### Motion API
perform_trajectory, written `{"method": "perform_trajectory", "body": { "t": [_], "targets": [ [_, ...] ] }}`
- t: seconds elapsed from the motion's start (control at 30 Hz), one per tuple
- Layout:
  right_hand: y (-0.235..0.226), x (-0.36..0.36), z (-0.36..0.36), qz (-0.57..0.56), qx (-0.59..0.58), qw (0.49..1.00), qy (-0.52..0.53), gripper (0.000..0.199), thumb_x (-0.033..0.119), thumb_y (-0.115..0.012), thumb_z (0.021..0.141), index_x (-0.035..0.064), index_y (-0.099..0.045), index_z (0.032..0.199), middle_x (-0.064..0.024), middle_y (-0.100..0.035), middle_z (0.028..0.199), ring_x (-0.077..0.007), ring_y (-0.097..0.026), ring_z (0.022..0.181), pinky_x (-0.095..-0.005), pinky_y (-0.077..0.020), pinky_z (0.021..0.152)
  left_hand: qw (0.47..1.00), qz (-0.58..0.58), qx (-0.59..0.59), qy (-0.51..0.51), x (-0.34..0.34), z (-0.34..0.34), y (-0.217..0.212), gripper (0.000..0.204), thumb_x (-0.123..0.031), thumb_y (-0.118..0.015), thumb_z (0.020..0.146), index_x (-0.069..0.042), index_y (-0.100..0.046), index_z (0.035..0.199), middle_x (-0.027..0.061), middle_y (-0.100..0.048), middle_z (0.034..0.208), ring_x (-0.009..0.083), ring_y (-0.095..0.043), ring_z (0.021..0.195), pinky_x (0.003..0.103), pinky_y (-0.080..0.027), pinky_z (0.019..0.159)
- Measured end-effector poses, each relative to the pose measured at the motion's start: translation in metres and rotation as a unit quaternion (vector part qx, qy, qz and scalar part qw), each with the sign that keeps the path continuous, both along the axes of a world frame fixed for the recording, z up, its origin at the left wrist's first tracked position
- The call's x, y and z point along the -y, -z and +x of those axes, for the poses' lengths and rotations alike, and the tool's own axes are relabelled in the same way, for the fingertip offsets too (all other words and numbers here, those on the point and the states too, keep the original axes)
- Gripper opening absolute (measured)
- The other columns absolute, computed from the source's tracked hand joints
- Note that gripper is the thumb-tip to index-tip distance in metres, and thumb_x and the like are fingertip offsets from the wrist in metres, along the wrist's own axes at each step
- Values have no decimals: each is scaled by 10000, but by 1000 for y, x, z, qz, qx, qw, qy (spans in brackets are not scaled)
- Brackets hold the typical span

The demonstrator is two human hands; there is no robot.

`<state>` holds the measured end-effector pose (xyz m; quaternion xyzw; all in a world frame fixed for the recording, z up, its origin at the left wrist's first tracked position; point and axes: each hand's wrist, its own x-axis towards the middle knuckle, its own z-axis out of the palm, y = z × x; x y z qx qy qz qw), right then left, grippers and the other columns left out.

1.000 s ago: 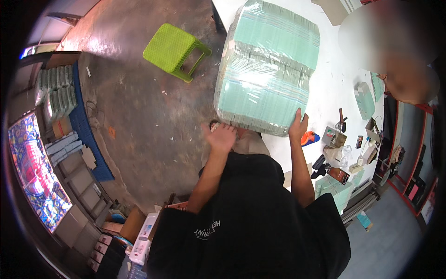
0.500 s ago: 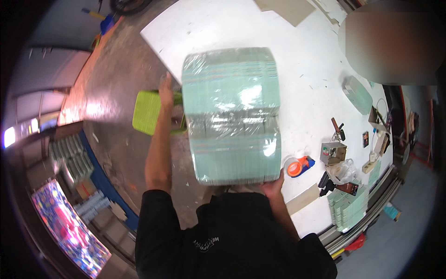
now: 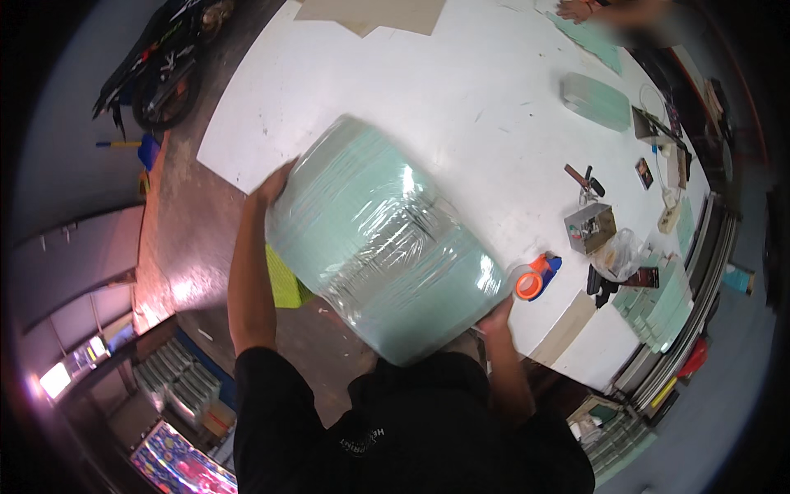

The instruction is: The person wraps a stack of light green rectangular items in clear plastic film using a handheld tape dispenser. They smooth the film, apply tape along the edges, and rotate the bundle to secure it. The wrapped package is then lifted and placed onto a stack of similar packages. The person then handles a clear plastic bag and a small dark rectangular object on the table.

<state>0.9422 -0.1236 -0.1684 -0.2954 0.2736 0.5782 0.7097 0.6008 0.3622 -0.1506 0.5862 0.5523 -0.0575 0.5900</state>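
Observation:
A large pale green bundle (image 3: 387, 239), made of stacked sheets in two blocks and wrapped in shiny clear film, is held slantwise over the near edge of the white table. My left hand (image 3: 276, 183) grips its far left side; the fingertips are hidden behind it. At the near right corner, my right hand (image 3: 497, 317) clasps the bundle, with its fingers partly out of sight underneath. Just right of that corner lies an orange and blue tape dispenser (image 3: 536, 277).
On the white table (image 3: 271, 99) stand a smaller wrapped green bundle (image 3: 597, 100), a metal box (image 3: 589, 227) and a plastic bag (image 3: 623, 253). Another person's hand (image 3: 574, 10) rests at the far right. A lime green stool (image 3: 284, 280) is partly under the bundle. A motorcycle (image 3: 167, 78) stands far left.
The bundle has turned from upright to slanted, its far end swinging left. My left hand has shifted from beside the bundle onto its side. My right hand stays at the near right corner.

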Motion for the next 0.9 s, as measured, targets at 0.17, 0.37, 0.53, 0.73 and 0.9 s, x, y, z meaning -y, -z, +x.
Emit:
{"method": "perform_trajectory", "body": {
  "t": [0.17,0.37,0.53,0.73,0.9],
  "targets": [
    [26,-50,84,-183,113,955,-204,767,682,-373,995,75,-519,1441,-119,-612,1362,-288,-593,1241,-495,-492,1038,948,-268,38,-164,37,-90,7,784,-673,-366,1028,-47,-497,1482,113,-667,1288,229,-649,1098,361,-526,963],
    [45,-95,75,-105,154,959,-213,667,619,-416,1011,71,-602,1342,-89,-692,1183,-229,-696,1021,-400,-598,860,934,-104,301,-160,33,-108,113,827,-727,-395,988,-61,-504,1466,178,-617,1363,329,-621,1192,484,-534,982],
    [35,-55,73,-123,98,982,-109,614,566,-414,1030,70,-614,1332,-108,-695,1206,-243,-699,1030,-432,-601,885,839,-288,355,-294,32,-12,39,803,-714,-401,992,-71,-513,1460,177,-623,1353,329,-631,1173,486,-540,971],
    [-42,-97,31,-8,134,991,-1,648,551,-389,1038,53,-542,1424,-152,-634,1345,-323,-634,1205,-502,-528,1033,817,-271,392,-326,-25,3,-58,774,-699,-407,998,-83,-524,1453,177,-630,1341,330,-642,1150,488,-546,959],
    [-96,-75,14,31,283,944,165,670,566,-392,1015,55,-544,1421,-164,-582,1408,-333,-599,1247,-514,-506,1045,798,-277,421,-331,-49,16,-115,751,-686,-413,1003,-93,-533,1446,176,-636,1331,331,-651,1131,490,-552,948]
  ]
}}
